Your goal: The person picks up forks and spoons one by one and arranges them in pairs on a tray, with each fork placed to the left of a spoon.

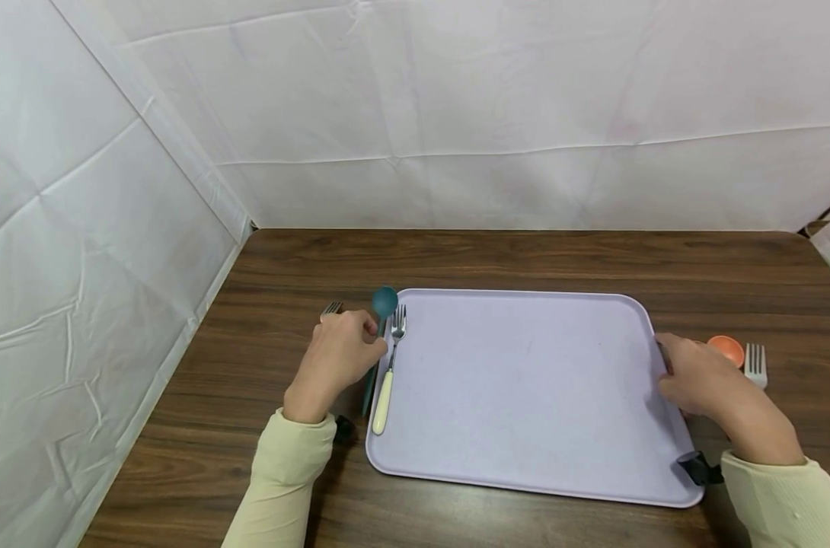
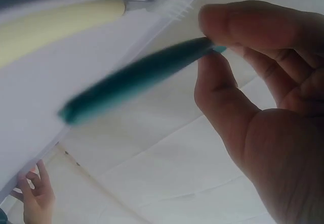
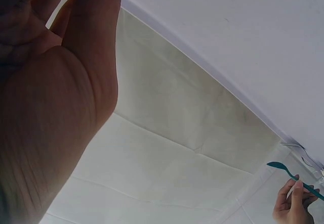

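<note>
My left hand (image 1: 339, 354) pinches a teal spoon (image 1: 385, 302) by its handle between thumb and fingers, over the tray's left edge. The spoon's bowl points away from me, and its handle (image 2: 136, 82) shows blurred in the left wrist view. Right of the spoon, a fork with a cream handle (image 1: 384, 403) lies along the left side of the lilac tray (image 1: 525, 388). My right hand (image 1: 710, 384) is at the tray's right edge, thumb towards the tray. Its fingertips are hidden, so whether it grips the rim is unclear.
An orange spoon bowl (image 1: 726, 350) and a fork (image 1: 756, 365) show just right of my right hand. Tines of another fork (image 1: 332, 307) peek out beyond my left hand. The brown wooden table (image 1: 525, 259) meets white cloth walls (image 1: 490, 91) at back and left.
</note>
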Demonstrator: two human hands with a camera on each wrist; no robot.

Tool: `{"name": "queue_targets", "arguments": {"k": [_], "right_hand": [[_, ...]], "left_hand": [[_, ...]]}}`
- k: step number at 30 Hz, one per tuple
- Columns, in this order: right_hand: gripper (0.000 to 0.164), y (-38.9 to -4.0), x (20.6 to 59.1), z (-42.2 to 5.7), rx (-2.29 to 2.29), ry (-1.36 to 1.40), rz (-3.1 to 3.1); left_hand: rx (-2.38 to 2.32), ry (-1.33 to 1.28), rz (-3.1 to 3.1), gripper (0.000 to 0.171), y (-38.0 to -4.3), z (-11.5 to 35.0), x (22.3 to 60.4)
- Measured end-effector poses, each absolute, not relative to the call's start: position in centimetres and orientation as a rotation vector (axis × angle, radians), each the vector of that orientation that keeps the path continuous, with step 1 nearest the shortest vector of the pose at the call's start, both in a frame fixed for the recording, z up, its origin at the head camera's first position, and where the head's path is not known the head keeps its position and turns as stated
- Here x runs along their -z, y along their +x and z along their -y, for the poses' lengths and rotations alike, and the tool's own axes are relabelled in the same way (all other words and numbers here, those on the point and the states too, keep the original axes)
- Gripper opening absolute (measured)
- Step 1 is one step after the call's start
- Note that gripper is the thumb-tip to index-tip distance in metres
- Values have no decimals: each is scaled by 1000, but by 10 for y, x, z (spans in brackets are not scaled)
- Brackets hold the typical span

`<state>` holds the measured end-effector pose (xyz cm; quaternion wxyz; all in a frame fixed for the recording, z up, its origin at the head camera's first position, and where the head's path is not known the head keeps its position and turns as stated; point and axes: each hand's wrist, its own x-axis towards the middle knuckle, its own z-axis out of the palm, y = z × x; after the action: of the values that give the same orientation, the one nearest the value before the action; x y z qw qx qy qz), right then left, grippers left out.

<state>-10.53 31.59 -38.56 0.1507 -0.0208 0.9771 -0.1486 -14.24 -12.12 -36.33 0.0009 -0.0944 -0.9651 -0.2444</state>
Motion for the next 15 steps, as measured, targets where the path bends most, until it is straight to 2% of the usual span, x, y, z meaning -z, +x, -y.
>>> {"name": "queue_targets", "arguments": {"k": [15], "right_hand": [[60, -105, 386, -314, 444, -48, -2800]], "left_hand": [[686, -329, 3057, 8, -140, 110, 368]]}}
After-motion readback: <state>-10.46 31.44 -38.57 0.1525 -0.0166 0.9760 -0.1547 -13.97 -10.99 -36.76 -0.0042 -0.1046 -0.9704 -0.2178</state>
